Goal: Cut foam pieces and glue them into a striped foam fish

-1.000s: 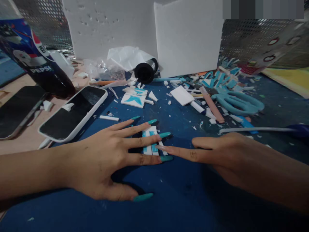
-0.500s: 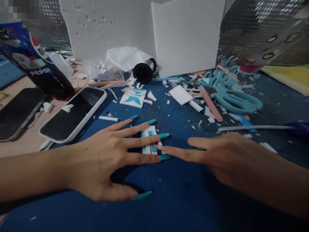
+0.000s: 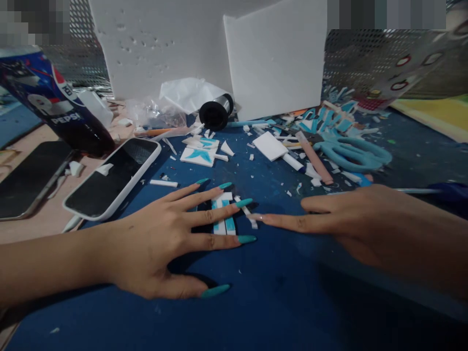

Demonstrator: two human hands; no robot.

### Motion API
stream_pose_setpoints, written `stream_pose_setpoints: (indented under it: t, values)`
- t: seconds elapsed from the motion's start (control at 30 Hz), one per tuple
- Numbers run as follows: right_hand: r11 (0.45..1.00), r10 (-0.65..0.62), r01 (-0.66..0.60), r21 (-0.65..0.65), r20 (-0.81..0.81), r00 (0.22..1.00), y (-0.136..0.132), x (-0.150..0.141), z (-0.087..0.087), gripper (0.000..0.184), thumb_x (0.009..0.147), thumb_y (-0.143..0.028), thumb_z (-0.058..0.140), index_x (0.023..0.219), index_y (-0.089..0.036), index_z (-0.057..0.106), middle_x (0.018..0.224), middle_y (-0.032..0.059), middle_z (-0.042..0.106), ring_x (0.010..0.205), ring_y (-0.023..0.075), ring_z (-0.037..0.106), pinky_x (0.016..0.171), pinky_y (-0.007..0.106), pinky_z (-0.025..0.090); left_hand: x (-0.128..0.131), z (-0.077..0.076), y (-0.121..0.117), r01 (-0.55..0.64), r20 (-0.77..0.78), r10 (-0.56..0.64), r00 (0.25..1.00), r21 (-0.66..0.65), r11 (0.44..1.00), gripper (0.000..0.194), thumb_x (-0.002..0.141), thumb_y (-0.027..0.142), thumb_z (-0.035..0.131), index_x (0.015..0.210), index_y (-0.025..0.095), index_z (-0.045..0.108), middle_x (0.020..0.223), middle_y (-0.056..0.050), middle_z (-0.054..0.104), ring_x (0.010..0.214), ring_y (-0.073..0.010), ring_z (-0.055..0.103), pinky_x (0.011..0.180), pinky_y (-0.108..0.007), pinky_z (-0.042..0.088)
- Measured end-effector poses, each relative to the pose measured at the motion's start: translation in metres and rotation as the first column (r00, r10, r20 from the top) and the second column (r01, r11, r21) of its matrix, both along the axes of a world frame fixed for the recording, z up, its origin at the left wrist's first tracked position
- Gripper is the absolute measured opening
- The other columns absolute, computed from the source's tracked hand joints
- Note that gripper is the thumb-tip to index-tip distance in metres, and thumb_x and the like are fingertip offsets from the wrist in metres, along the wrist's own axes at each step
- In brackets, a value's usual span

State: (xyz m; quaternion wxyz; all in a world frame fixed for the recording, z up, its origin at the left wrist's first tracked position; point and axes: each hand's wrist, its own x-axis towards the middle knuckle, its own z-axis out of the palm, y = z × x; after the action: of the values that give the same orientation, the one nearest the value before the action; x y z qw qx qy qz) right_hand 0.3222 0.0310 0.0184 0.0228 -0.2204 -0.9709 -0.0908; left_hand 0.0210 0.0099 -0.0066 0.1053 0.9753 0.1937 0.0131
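My left hand (image 3: 161,239) lies flat on the blue mat (image 3: 270,287), fingers spread, pressing down a small white and blue foam piece (image 3: 222,214) under its middle fingers. My right hand (image 3: 351,219) reaches in from the right with only the index finger stretched out. Its nail tip touches a thin white foam strip (image 3: 247,212) that lies just right of the piece. The other right fingers are curled under.
A phone in a white case (image 3: 113,175) and a dark phone (image 3: 29,178) lie at the left beside a Pepsi bottle (image 3: 58,105). Blue scissors (image 3: 353,151), a pink stick (image 3: 314,157), foam scraps and a black roll (image 3: 215,111) lie behind. White foam boards (image 3: 274,53) stand at the back.
My right index finger has slid to the right, and the thin white strip has come away from the foam piece with it. My left hand has stayed in place.
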Motion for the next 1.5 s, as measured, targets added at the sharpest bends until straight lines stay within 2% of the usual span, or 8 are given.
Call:
stream_pose_setpoints:
  t: [0.23,0.47,0.63,1.0,1.17,1.27,1.37,1.5]
  values:
    - [0.914,-0.401,0.401,0.064,-0.020,0.916,0.016,-0.008,-0.013,0.065,0.086,-0.010,0.040,0.143,-0.042,0.029,0.067,0.0031,0.060,0.051,0.0178,0.053,0.044,0.025,0.036,-0.006,-0.006,-0.004,-0.066,0.188,0.054,0.981,0.055,0.996,0.039,0.094,0.030,0.044,0.131,0.020,0.051,0.154,-0.015,0.016,0.137,-0.0350,0.026,0.107,-0.055,0.030]
    - [0.873,-0.344,0.428,0.236,-0.326,0.881,0.004,-0.034,-0.023,0.044,0.095,-0.032,0.037,0.133,-0.014,0.049,0.108,0.0189,0.052,0.103,0.0325,0.048,0.087,0.052,0.039,-0.003,-0.007,-0.004,-0.091,0.239,0.049,0.970,0.167,0.982,0.044,0.093,0.020,0.042,0.136,0.012,0.041,0.146,-0.014,0.037,0.137,-0.0315,0.030,0.107,-0.054,0.033]
    - [0.928,-0.372,0.283,-0.241,-0.594,0.714,-0.014,-0.056,-0.017,0.043,0.095,-0.047,0.031,0.074,-0.018,0.054,0.076,0.0058,0.052,0.075,0.0188,0.049,0.071,0.036,0.041,-0.002,-0.008,-0.009,-0.188,0.265,0.112,0.958,0.285,0.940,0.034,0.089,0.020,0.047,0.121,0.012,0.056,0.145,-0.011,0.039,0.137,-0.0381,0.024,0.106,-0.063,0.028]
    - [0.483,-0.690,-0.164,-0.860,-0.490,0.534,-0.011,-0.095,-0.033,0.041,0.082,-0.056,0.054,0.068,-0.017,0.052,0.061,-0.0026,0.047,0.054,0.0095,0.041,0.052,0.024,0.033,-0.005,-0.006,-0.013,-0.212,0.377,0.085,0.922,0.310,0.927,0.031,0.088,0.011,0.043,0.117,0.006,0.050,0.142,-0.021,0.040,0.138,-0.0318,0.025,0.110,-0.052,0.030]
    - [0.449,-0.730,-0.180,-0.875,-0.476,0.491,-0.012,-0.091,-0.032,0.041,0.081,-0.055,0.056,0.066,-0.018,0.047,0.056,-0.0054,0.041,0.047,0.0076,0.036,0.045,0.022,0.027,-0.008,-0.007,-0.014,-0.254,0.725,0.127,0.676,0.068,0.965,0.039,0.083,0.014,0.048,0.121,0.014,0.039,0.137,-0.020,0.034,0.132,-0.0322,0.033,0.103,-0.051,0.038]
    - [0.491,-0.666,-0.135,-0.861,-0.471,0.579,-0.014,-0.092,-0.030,0.039,0.081,-0.050,0.058,0.063,-0.017,0.049,0.057,-0.0050,0.041,0.049,0.0076,0.038,0.046,0.022,0.028,-0.002,-0.007,-0.011,-0.381,0.739,0.496,0.455,-0.342,0.859,0.025,0.090,0.025,0.045,0.113,0.018,0.038,0.110,-0.012,0.047,0.100,-0.0226,0.053,0.079,-0.039,0.050]
    - [0.602,-0.567,-0.088,-0.794,-0.502,0.653,-0.014,-0.093,-0.027,0.036,0.085,-0.044,0.056,0.061,-0.017,0.053,0.061,-0.0030,0.045,0.057,0.0094,0.043,0.052,0.023,0.031,0.005,-0.005,-0.006,-0.456,0.484,0.655,0.580,-0.474,0.754,0.024,0.098,0.031,0.033,0.081,0.018,0.046,0.072,0.000,0.047,0.065,-0.0140,0.046,0.058,-0.028,0.040]
    - [0.650,-0.539,-0.083,-0.756,-0.535,0.651,-0.015,-0.094,-0.025,0.037,0.088,-0.040,0.053,0.059,-0.018,0.050,0.059,-0.0031,0.045,0.058,0.0099,0.044,0.053,0.023,0.032,0.008,0.001,-0.003,-0.469,0.445,0.636,0.630,-0.435,0.769,0.039,0.098,0.030,0.030,0.062,0.019,0.035,0.058,0.003,0.036,0.058,-0.0126,0.036,0.055,-0.027,0.030]
